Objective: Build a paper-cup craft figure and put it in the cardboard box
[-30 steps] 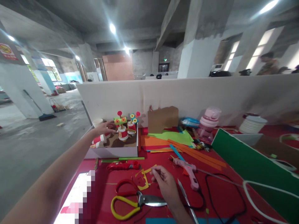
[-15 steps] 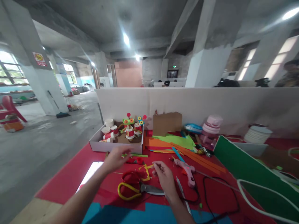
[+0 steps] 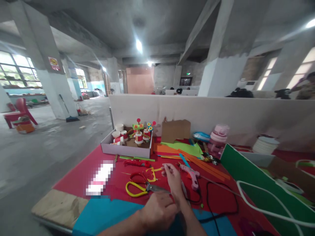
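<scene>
Yellow paper cut-out, thin and angular: we are finding it lying flat on the smooth red table covering, its narrow strip ending at the right hand. That hand is bending its fingers, thumb and forefinger drawn close together; we cannot tell whether they are gripping the paper. The left hand is curling loosely, knuckles up, its fingertips hidden; it is overlapping the right forearm in our view, and we cannot tell whether the two are touching.

Scissors, metal-bladed, with one red and one yellow loop handle: we are noting them just nearer than the cut-out. Glue gun, pink plastic: lying right of the right hand. Matte blue sheet: spreading under the left arm. Shallow pale cardboard tray: holding paper cups and red-and-white cup figures with coiled parts and round discs. Long orange paper strips: running diagonally beyond the glue gun. Green-sided box: standing at right.
</scene>
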The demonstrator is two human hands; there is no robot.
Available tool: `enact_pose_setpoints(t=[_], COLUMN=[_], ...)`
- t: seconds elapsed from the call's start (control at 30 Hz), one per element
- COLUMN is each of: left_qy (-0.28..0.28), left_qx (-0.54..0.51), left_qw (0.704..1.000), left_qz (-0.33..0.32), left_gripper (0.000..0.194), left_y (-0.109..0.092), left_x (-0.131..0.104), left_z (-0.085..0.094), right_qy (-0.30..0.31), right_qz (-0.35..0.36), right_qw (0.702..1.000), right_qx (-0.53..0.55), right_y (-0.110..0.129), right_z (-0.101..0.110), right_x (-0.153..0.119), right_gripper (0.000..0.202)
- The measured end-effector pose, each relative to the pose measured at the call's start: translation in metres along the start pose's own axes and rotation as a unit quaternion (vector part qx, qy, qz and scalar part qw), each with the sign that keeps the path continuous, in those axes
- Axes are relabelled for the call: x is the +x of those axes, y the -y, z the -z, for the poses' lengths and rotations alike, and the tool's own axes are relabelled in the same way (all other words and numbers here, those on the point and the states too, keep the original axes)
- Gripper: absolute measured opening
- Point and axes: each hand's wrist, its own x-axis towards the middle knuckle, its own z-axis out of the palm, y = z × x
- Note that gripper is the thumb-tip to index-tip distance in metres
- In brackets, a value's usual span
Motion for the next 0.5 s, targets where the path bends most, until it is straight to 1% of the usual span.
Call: enact_pose_setpoints(t=[0.03,0.07,0.1,0.13,0.2,0.23,0.27,0.3,0.33,0.37,0.4,0.43,0.5], left_qy=[0.005,-0.006,-0.033,-0.056,-0.091,-0.112,-0.12,-0.118,-0.106,-0.087,-0.063,-0.036,0.007], left_qx=[0.011,0.024,0.039,0.056,0.09,0.109,0.126,0.144,0.153,0.151,0.142,0.133,0.111], left_qw=[1.0,0.999,0.996,0.988,0.959,0.935,0.912,0.895,0.89,0.892,0.902,0.914,0.932], left_qz=[0.008,0.032,0.07,0.13,0.253,0.319,0.372,0.404,0.417,0.416,0.402,0.381,0.345], left_gripper=[0.009,0.011,0.014,0.015,0.015,0.016,0.018,0.019,0.021,0.026,0.033,0.041,0.056], left_y=[0.013,0.03,0.052,0.078,0.141,0.175,0.209,0.243,0.274,0.303,0.329,0.352,0.387], left_x=[0.002,0.004,0.007,0.011,0.019,0.023,0.025,0.027,0.027,0.027,0.026,0.025,0.024], left_z=[0.015,0.033,0.053,0.075,0.119,0.139,0.157,0.171,0.181,0.186,0.187,0.184,0.171], right_qy=[-0.001,-0.002,-0.002,-0.001,0.003,0.006,0.01,0.014,0.018,0.023,0.024,0.025,0.025], right_qz=[0.001,0.001,-0.001,-0.002,-0.005,-0.005,-0.005,-0.005,-0.008,-0.014,-0.021,-0.03,-0.046], right_qw=[1.0,1.0,1.0,1.0,1.0,1.0,1.0,1.0,1.0,0.999,0.999,0.999,0.998], right_qx=[-0.002,-0.003,-0.003,-0.004,-0.008,-0.012,-0.017,-0.02,-0.022,-0.022,-0.02,-0.019,-0.017], right_y=[0.001,0.002,0.003,0.003,0.004,0.004,0.005,0.005,0.005,0.004,0.003,0.002,-0.001], right_z=[0.0,0.0,-0.001,-0.001,-0.002,-0.003,-0.004,-0.004,-0.005,-0.006,-0.006,-0.007,-0.008], right_x=[-0.001,-0.002,-0.002,-0.003,-0.003,-0.004,-0.004,-0.004,-0.005,-0.005,-0.005,-0.005,-0.004], right_gripper=[0.051,0.051,0.051,0.052,0.051,0.049,0.047,0.046,0.044,0.044,0.043,0.044,0.046])
